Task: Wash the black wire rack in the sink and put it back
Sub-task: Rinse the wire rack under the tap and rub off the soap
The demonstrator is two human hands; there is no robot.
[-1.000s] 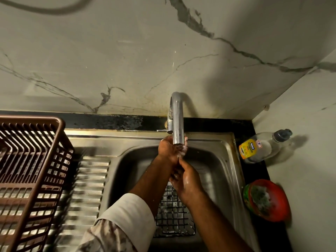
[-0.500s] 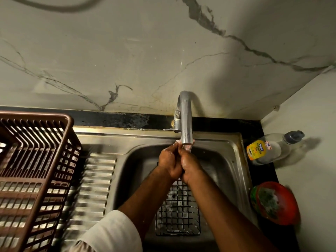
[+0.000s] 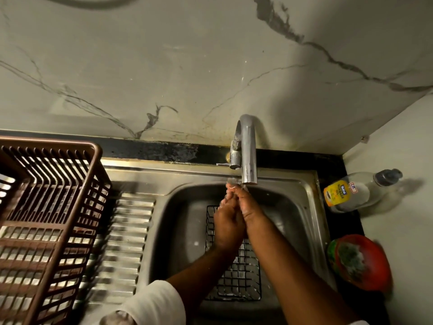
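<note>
Hands: we press our left hand (image 3: 228, 227) and right hand (image 3: 248, 207) together under the faucet (image 3: 248, 156), fingers relaxed, grasping nothing.
Rack: black wire rack (image 3: 239, 277) lies below the faucet, in the sink (image 3: 304, 207).
Tip: we rinse both palms fully before lifting it.

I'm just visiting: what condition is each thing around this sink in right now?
Tap: running onto the hands.
Left hand: pressed against the right, holding nothing.
Right hand: rubbing the left under the spout.
Wire rack: lying flat in the sink, wet.
Brown basket: empty.
Soap bottle: lying down, capped.
</note>
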